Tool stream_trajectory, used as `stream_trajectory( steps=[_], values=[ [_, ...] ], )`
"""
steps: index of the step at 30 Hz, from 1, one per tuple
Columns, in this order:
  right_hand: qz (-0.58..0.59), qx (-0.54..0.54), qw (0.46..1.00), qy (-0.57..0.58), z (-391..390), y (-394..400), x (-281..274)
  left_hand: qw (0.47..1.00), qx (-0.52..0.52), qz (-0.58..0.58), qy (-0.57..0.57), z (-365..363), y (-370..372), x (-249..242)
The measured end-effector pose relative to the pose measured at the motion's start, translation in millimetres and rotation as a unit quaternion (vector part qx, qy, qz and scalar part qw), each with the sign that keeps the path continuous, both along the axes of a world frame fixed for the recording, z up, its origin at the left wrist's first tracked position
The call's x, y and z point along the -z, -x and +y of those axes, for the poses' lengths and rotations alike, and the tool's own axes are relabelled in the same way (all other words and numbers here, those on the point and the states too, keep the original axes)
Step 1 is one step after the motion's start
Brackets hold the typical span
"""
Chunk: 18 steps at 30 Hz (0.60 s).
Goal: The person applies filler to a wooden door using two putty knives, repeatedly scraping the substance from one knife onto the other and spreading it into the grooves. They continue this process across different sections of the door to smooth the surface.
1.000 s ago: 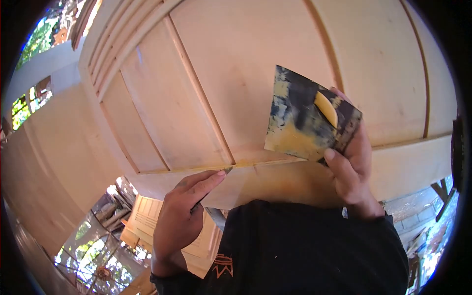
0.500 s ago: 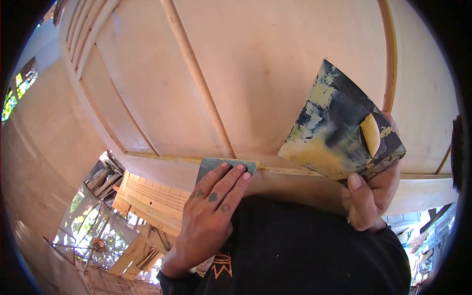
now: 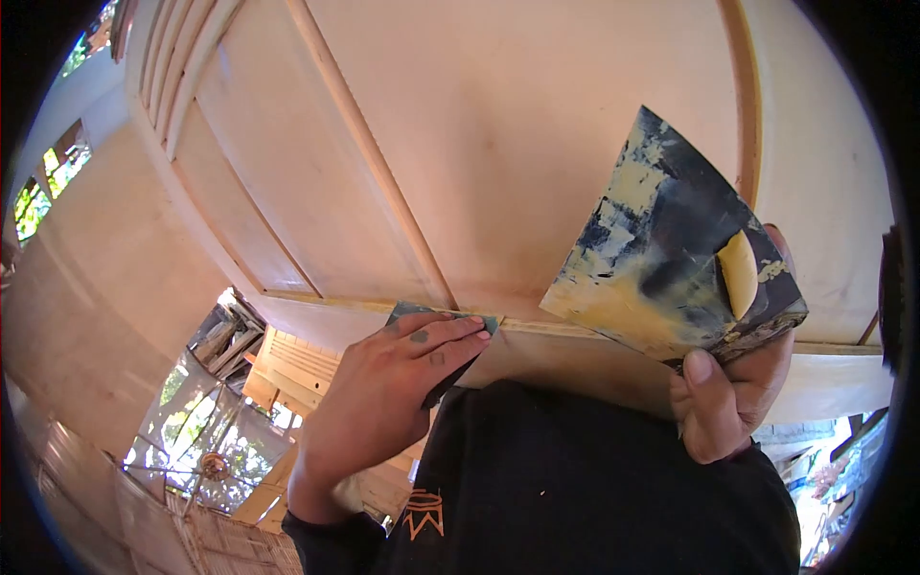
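The wooden panel point(image 3: 537, 172) looks smooth, the dark plate point(image 3: 676, 230) crusted with paste point(image 3: 632, 187).

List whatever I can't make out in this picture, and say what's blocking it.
In the head view:
- Left hand: its thumb is hidden by the hand itself.
- Flat sheet: its middle is covered by the left hand.
- Right hand: most fingers are hidden behind the smeared board.
- Wooden panel: its top is cut off by the picture's upper edge.
- Dark thing at far right: too dark to identify.
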State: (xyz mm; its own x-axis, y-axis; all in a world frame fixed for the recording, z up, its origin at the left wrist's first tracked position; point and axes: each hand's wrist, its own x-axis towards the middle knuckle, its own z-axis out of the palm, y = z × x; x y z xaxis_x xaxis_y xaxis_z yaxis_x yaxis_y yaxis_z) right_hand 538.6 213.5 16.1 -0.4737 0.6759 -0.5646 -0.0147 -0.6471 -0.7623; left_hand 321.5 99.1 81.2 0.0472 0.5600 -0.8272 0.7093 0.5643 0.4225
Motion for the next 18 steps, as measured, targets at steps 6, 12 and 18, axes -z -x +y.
stream_trajectory(
  steps=[6, 12, 18],
  values=[
    [0.034, 0.041, 0.999, -0.009, 2.9, 1.4, 6.2, 0.996, 0.033, -0.064, 0.056, 18.2, 17.7, 5.5],
    [0.128, -0.031, 0.985, -0.114, 9.1, -13.7, 22.2, 0.996, 0.019, -0.066, 0.063, 21.4, 13.5, 5.4],
    [0.095, -0.046, 0.987, -0.121, 6.7, -13.8, 23.2, 0.996, -0.039, -0.064, 0.048, 25.3, 28.4, -26.7]
  ],
)
